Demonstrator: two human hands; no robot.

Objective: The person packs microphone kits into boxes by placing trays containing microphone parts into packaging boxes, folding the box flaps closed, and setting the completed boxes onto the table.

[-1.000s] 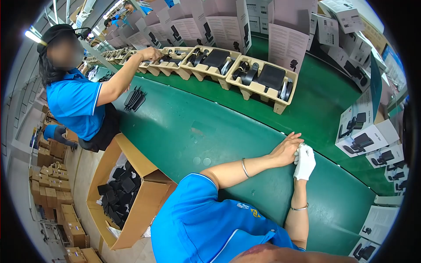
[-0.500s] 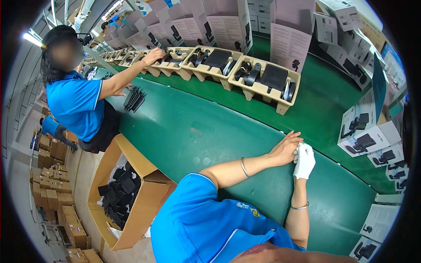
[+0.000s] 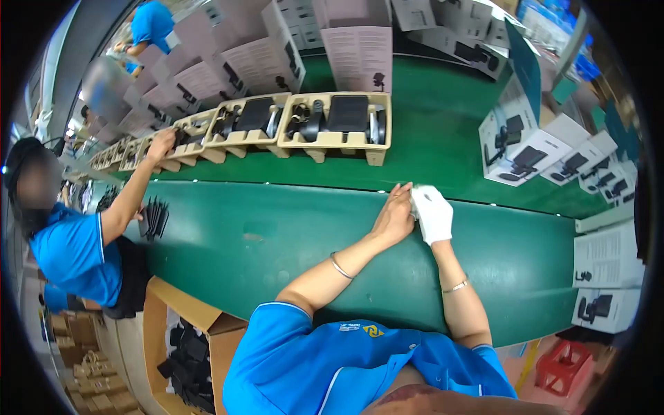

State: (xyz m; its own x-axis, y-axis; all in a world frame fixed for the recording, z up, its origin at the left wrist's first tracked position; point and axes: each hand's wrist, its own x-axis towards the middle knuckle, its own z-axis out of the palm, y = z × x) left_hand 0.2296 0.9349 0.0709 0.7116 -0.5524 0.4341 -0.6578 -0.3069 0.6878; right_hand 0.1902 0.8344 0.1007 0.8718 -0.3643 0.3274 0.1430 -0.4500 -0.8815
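At the table's (image 3: 277,232) far edge, the view having swung, the left hand (image 3: 395,217) still touches the right hand's (image 3: 433,220) white glove (image 3: 437,209), work seemingly unadvanced, any held item indiscernible.

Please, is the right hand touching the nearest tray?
Apart: the head view shows green surface between the right hand and the tray.

Too small to tell is whether anything lies between the left hand (image 3: 395,218) and the right hand (image 3: 436,213). The carton (image 3: 229,356) is cut off below, partly hidden by the shirt (image 3: 290,366). What a co-worker's hand (image 3: 164,143) touches is unclear. The flap's (image 3: 354,59) print is illegible.
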